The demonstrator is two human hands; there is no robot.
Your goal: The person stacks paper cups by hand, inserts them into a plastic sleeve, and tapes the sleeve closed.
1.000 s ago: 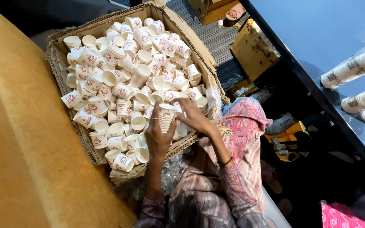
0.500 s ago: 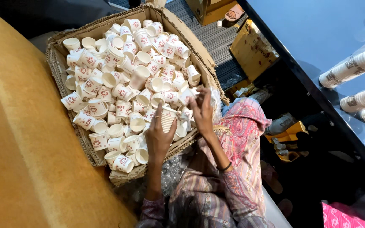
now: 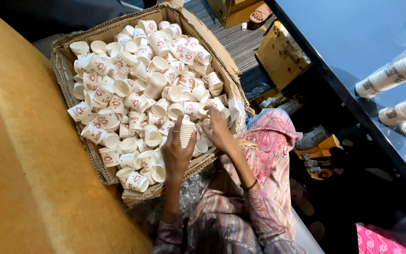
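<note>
Cardboard box, heaped with loose white paper cups. Left hand over the box's near edge, fingers wrapped around a short nested cup stack, long axis upright, slightly tilted. Right hand just right of the stack, fingers spread loosely on loose cups, gripping none. Sleeved cup stacks well right of the box.

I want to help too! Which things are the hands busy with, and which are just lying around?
Busy with:
left hand holding a stack of paper cups
right hand among the loose cups
cardboard box

Lying around:
bagged cup sleeves
yellow cartons
blue table
</note>
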